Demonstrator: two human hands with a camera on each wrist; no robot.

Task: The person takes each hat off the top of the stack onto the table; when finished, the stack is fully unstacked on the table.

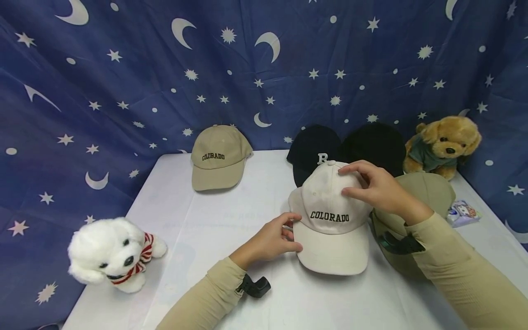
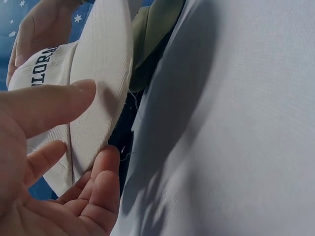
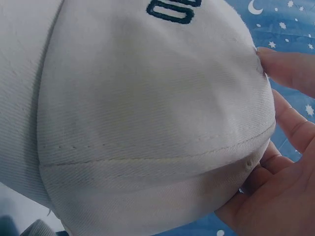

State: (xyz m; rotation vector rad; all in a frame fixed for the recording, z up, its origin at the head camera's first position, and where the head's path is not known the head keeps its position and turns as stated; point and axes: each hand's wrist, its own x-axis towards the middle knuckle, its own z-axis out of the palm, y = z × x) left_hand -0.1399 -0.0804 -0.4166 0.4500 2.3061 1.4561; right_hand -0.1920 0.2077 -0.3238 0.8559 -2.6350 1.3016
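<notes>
Both hands hold a white baseball cap (image 1: 331,229) with dark COLORADO lettering, its brim facing me. My left hand (image 1: 270,240) pinches the side of the brim; in the left wrist view the thumb (image 2: 59,105) lies on its upper face and fingertips (image 2: 106,174) sit at the edge. My right hand (image 1: 379,190) grips the crown near the top. In the right wrist view its fingers (image 3: 293,123) wrap the crown's rounded side, partly hidden behind it. An olive cap (image 1: 425,195) lies under the right forearm.
Behind stand a navy cap with an R (image 1: 315,146) and a black cap (image 1: 375,146). A beige COLORADO cap (image 1: 218,160) sits back left. A white plush dog (image 1: 103,252), a brown plush dog (image 1: 445,142) and a small colourful packet (image 1: 463,213) rest on the white table (image 1: 198,229).
</notes>
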